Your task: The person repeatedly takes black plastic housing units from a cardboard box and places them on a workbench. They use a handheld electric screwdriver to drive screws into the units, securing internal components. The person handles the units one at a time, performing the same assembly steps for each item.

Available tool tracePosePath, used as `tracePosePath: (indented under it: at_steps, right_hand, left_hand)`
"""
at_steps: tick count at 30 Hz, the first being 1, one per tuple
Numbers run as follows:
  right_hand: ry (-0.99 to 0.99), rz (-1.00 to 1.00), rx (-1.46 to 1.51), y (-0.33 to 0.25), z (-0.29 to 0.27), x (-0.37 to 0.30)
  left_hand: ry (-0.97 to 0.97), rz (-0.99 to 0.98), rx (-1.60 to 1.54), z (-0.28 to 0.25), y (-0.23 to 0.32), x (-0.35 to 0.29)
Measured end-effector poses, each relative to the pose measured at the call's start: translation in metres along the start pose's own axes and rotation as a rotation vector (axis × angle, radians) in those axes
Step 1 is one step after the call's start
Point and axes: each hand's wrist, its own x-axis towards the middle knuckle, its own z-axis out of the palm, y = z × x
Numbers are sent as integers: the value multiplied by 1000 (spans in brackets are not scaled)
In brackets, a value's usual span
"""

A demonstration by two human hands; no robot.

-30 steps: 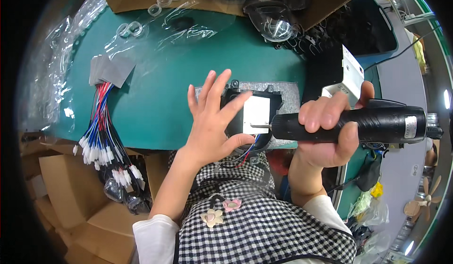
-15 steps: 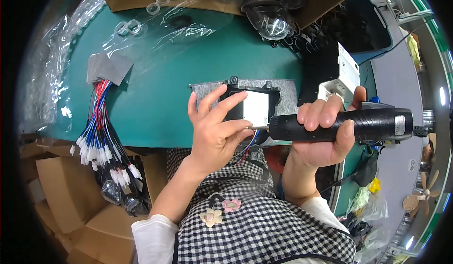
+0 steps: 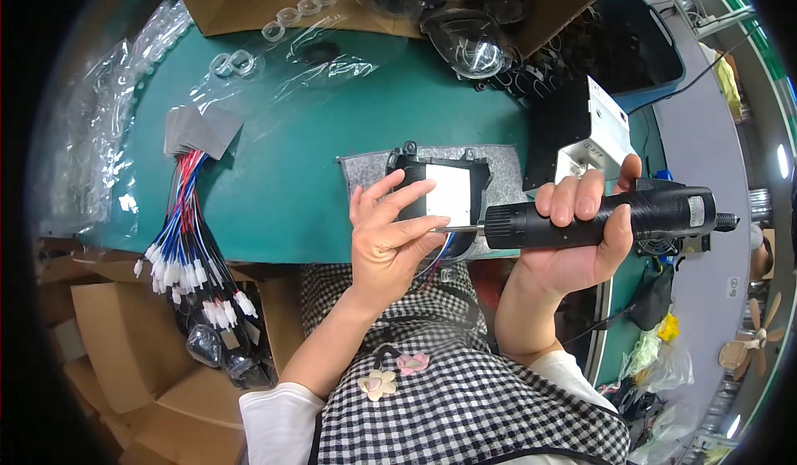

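"Screwdriver first: who has it?"

"The right hand, with its fingers wrapped right around it. The thin bit points to nine o'clock."

"And the left hand?"

"Its thumb and forefinger meet near the bit's tip; whether they grip it, I cannot tell. The other fingers reach over the black case."

"Where's that case?"

"On a grey mat, near the green worktop's six o'clock edge, with a white panel on top."

"What lies around it?"

"Bundled wires at nine o'clock, a black-and-white box at two, a brown carton at eight."
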Motion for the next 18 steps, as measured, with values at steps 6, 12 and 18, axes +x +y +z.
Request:
tracePosePath:
  at_steps: [6, 12, 18]
  right_hand:
    - [-3, 40, 9, 1, -1, -1]
    - [-25, 42, -43, -1, -4, 9]
    - [-242, -38, -401, 24, 4, 7]
  left_hand:
    - [-73, -70, -76, 2, 4, -2]
    - [-133, 59, 419, -10, 10, 14]
    - [-279, 95, 660, -7, -9, 31]
